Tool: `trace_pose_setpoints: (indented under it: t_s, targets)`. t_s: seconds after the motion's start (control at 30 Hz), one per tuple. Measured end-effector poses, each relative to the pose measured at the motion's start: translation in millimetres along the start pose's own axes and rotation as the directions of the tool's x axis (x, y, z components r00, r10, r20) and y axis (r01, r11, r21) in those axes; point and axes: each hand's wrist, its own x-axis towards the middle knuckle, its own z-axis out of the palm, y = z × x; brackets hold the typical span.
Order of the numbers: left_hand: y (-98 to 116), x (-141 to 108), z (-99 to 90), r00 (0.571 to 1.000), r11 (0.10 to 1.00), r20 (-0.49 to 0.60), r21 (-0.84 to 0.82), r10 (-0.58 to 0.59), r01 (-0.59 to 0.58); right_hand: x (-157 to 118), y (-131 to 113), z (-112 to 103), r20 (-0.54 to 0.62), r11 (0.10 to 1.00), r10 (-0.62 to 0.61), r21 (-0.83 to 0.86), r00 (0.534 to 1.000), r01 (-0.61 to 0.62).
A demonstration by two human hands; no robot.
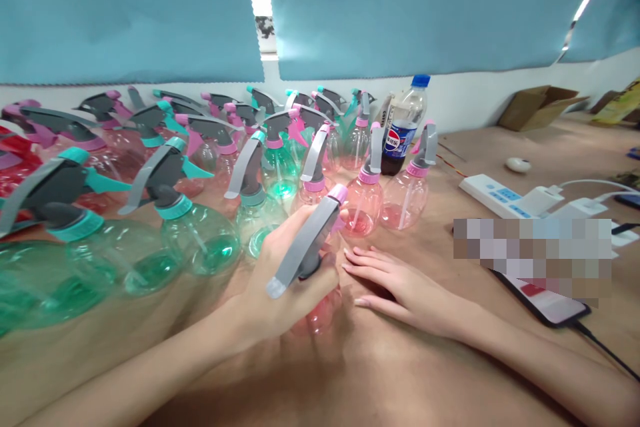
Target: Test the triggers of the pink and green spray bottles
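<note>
My left hand [285, 267] is wrapped round the neck of a pink spray bottle [323, 313] with a grey and pink trigger head. The hand covers much of its collar and upper body. My right hand [387, 280] lies flat on the brown table just to the right, fingers stretched out, holding nothing. Ahead of the hands stand pink spray bottles [363, 203], and to the left are green spray bottles [203, 240] with teal collars. Small amounts of liquid show in the bottoms of several of them.
Many more spray bottles crowd the back left. A cola bottle [403, 130] stands behind the pink ones. On the right lie a white power strip [493, 193] with plugged chargers, a phone [555, 300] on a cable, a white mouse [518, 165] and a cardboard box [533, 109].
</note>
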Motion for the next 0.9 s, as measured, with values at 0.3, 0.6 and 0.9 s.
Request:
trace_pose_setpoints:
  t_s: [0.3,0.6,0.9]
  targets:
    - [-1.1,0.2,1.9,0.999,1.0,-0.033,-0.024,0.007,-0.008,-0.9,-0.7,-0.3,-0.008,1.0,0.001,0.002,1.0,-0.001]
    - [3.4,0.4,-0.5,0.999,0.997,-0.053,0.073,-0.01,0.014,-1.0,-0.1,0.4,-0.02,1.0,-0.004,0.002,1.0,0.004]
    - [4.2,0.8,-1.5,0.998,0.998,-0.06,0.061,0.033,-0.03,-0.8,0.2,0.8,-0.025,1.0,-0.014,0.013,1.0,0.015]
